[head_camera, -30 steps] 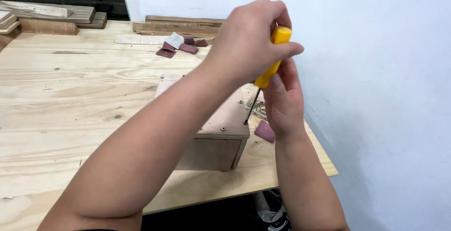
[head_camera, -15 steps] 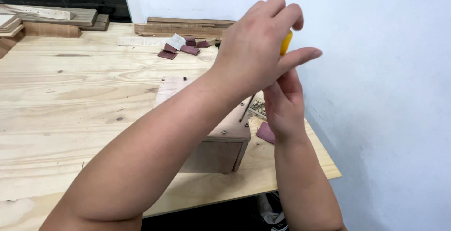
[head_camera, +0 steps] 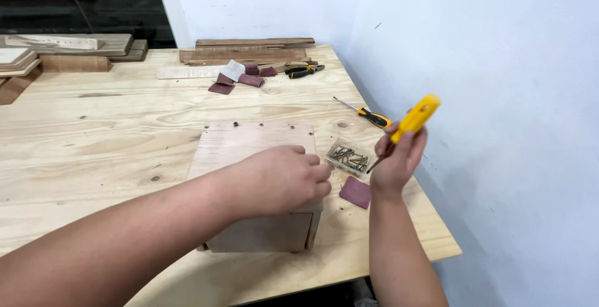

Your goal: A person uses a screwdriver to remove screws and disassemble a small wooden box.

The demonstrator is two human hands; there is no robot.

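A small plywood box (head_camera: 253, 141) stands near the front right of a wooden workbench (head_camera: 93, 138). My left hand (head_camera: 284, 179) rests on the box's top at its right front corner, fingers curled, next to a clear tray of screws (head_camera: 348, 156). My right hand (head_camera: 396, 157) is raised just right of that tray and grips a yellow-handled screwdriver (head_camera: 413, 120), its shaft pointing down toward the tray.
A second screwdriver with a black and yellow handle (head_camera: 368, 115) lies behind the screws. A reddish sandpaper piece (head_camera: 355, 191) lies by the box. Pliers (head_camera: 304, 70), more sandpaper pieces (head_camera: 240, 77) and stacked wood strips (head_camera: 249, 50) sit at the back. A white wall (head_camera: 499, 126) borders the right edge.
My left hand has come down from the screwdriver handle onto the box top. My right hand now holds the screwdriver alone, off the box, and the view has shifted.
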